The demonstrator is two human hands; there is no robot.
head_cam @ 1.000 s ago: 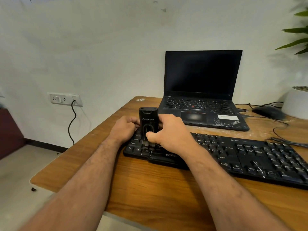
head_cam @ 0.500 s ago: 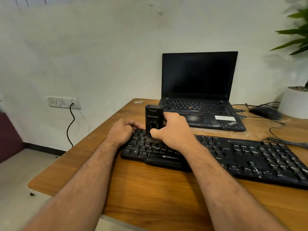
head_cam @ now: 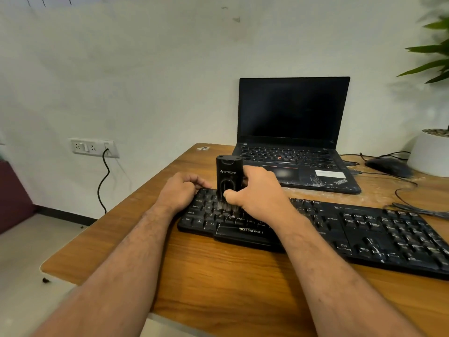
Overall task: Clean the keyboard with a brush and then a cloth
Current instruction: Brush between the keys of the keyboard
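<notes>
Head view is showing your keyboard (head_cam: 340, 229) lying across the table (head_cam: 218, 276), its left end near the table's left edge and its right end running out of frame. You are standing the brush (head_cam: 228, 177) upright on the keys at the left end, pale bristles touching the keys and splaying a little. Your right hand (head_cam: 261, 194) is gripping the brush body, thumb across its front low down and fingers curled round the far side. Your left hand (head_cam: 181, 190) is resting on the keyboard's upper left corner, just beside the brush, with its fingers curled under; I cannot tell whether they are holding the keyboard edge or only pressing on it.

Behind the keyboard a laptop (head_cam: 291, 132) is sitting open with a dark screen. To its right a mouse (head_cam: 387, 166) is lying near a white pot (head_cam: 430, 154) with green leaves above it, and cables are trailing over the table there. On the wall to the left a socket plate (head_cam: 93, 147) is carrying a black cord that is hanging down toward the floor.
</notes>
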